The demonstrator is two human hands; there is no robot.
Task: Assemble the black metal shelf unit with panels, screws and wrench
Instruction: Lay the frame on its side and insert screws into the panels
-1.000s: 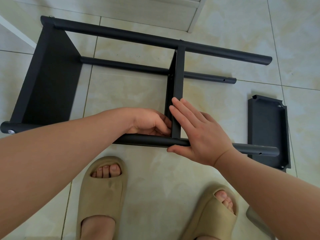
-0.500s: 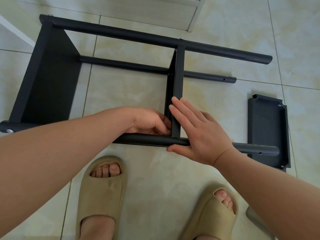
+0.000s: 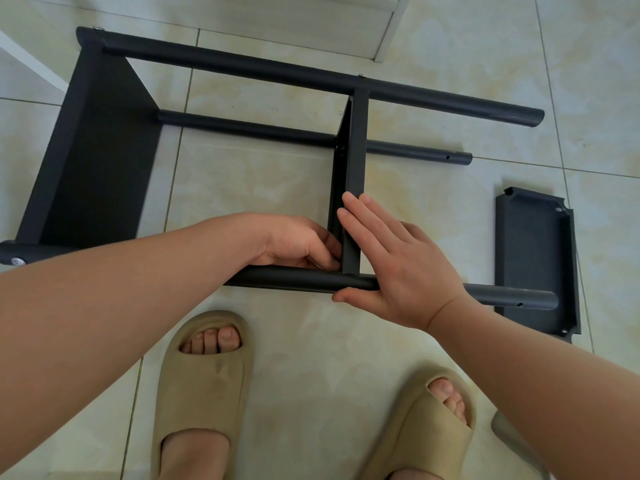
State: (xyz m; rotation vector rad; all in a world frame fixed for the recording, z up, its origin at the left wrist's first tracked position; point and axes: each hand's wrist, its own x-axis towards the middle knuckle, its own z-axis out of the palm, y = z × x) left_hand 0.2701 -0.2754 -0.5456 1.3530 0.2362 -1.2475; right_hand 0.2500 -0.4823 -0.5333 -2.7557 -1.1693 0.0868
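— What is changing down there?

— Almost nothing, and that is telling. My right grip is staying just where it was a second ago: fingers straight and together, lying flat against the face of the middle panel, thumb reaching under the near post. It is bracing, not clasping anything.

— And the other one?

— My left grip is staying tucked into the inside corner where that panel is meeting the near post, fingers curled. Whether they are pinching a screw or only feeling for the hole, I cannot tell; the panel edge and my own knuckles are hiding it.

— Where is the shelf unit lying?

— It is lying on its side on the tiled floor, just ahead of my slippers. The end panel is sitting joined at the left, with a screw head showing at the post's tip. The middle panel is spanning from the far post to the near one. A loose panel is waiting on the floor to the right, touching or just beyond the near post's open end.

— So what does the stillness mean?

— I am judging that I am lining up this joint by feel. No wrench is showing, so tightening is not happening yet.
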